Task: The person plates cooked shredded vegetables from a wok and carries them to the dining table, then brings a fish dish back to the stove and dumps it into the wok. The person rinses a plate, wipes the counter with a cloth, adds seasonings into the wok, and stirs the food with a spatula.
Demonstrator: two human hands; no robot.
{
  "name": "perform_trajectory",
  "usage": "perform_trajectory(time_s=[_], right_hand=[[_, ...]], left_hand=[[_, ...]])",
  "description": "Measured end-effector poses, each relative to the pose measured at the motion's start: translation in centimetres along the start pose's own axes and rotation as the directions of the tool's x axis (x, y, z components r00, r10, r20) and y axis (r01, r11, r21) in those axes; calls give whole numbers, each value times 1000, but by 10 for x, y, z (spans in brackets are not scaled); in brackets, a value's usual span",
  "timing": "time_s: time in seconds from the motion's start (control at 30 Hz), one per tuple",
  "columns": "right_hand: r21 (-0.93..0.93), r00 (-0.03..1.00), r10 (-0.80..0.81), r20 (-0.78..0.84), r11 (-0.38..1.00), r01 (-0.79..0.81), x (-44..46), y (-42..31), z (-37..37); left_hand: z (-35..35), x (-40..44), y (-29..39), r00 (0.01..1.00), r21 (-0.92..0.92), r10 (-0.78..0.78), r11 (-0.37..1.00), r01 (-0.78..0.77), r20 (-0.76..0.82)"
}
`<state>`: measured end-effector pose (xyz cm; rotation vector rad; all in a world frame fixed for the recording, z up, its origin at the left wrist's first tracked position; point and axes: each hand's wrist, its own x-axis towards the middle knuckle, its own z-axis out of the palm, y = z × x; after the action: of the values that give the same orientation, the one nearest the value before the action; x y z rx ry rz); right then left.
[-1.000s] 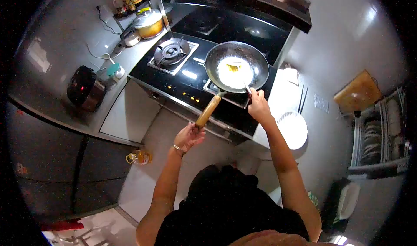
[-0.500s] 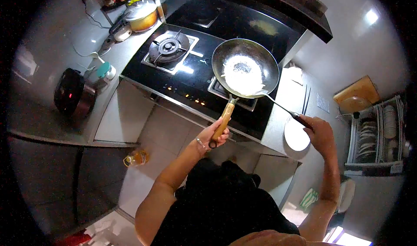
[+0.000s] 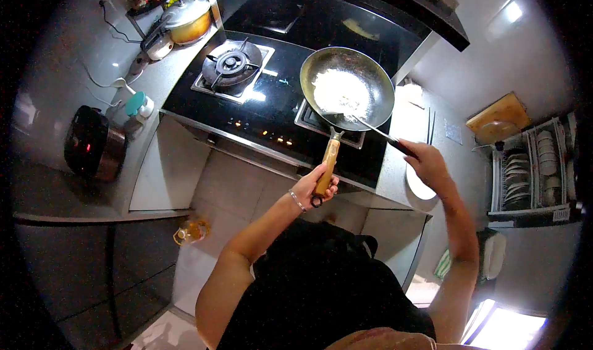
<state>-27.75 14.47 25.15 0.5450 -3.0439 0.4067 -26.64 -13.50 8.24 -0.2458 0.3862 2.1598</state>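
A wok point(image 3: 382, 96) with a wooden handle is over the right burner of the black glass stove. Bright glare washes out the pale contents point(image 3: 346, 93), so I cannot make out what they are. My left hand point(image 3: 318, 183) is closed around the wok's handle. Gripped in my right hand point(image 3: 427, 164) is the dark handle of a spatula point(image 3: 377, 130), its blade down inside the near side of the wok. Below my right hand, a white plate point(image 3: 420, 187) sits on the right counter, partly covered by the hand and forearm.
The left burner point(image 3: 232, 64) has nothing on it. A lidded pot point(image 3: 190, 24) and a rice cooker point(image 3: 92, 143) stand on the left counter. Chopsticks point(image 3: 430, 124) lie on the right counter near a dish rack point(image 3: 525, 171). An oil bottle point(image 3: 193, 231) is on the floor.
My right hand has moved left and up, carrying the spatula's blade from the wok's right rim to its near inner side. My left hand keeps its hold; the view has shifted slightly.
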Motion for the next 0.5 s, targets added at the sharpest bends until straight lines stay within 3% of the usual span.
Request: perform_trajectory(time_s=[0.1, 0.2, 0.33, 0.43, 0.47, 0.5], right_hand=[[-88, 985, 162, -60, 982, -167, 42, -12, 34], [-135, 967, 207, -150, 964, -228, 73, -12, 51], [-162, 963, 251, -97, 951, -265, 78, -6, 52], [-186, 985, 138, -102, 970, -155, 48, 22, 25], [-128, 988, 133, -76, 982, -142, 38, 20, 8], [-63, 991, 124, -49, 990, -127, 29, 17, -10]], left_hand=[[-3, 0, -1, 1000, 49, 5, 999, -4, -15], [-4, -2, 2, 1000, 127, 29, 992, -27, -8], [-15, 2, 3, 1000, 243, -23, 970, 20, 7], [-17, -7, 8, 999, 292, -12, 956, -3, 49], [-15, -16, 10, 992, 375, 77, 920, -110, 104], [-27, -21, 12, 999, 340, 35, 940, -30, -9]])
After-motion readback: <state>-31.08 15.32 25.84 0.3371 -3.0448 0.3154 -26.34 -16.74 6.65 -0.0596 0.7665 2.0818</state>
